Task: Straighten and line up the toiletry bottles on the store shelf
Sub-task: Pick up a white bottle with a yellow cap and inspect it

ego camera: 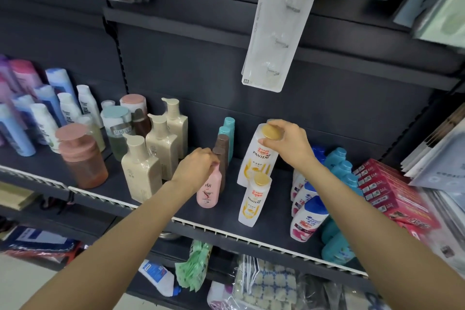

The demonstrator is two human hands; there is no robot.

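You stand facing a dark store shelf (pixel 264 230) and look down at both of your bare hands among the toiletry bottles. Your left hand (pixel 195 166) curls over the cap of a small pink bottle (pixel 208 194) near the front edge, fingers bent down around its top, likely to turn or slide it into line with the brown bottles (pixel 222 152) just behind it. Your right hand (pixel 286 143) reaches further back and pinches the gold cap of a tall white shampoo bottle (pixel 259 158), thumb below and fingers (pixel 275 123) arched over the top; holding it by the cap lets you twist the label forward. That bottle leans slightly and stands behind a smaller matching white bottle (pixel 254 202) at the front. To the left stands a row of cream pump bottles (pixel 142 171), already fairly orderly. To the right, white and blue bottles (pixel 308 216) crowd together, tilted, beside red boxes (pixel 392 194). The straightening appears to be midway, with the right-hand group untouched.
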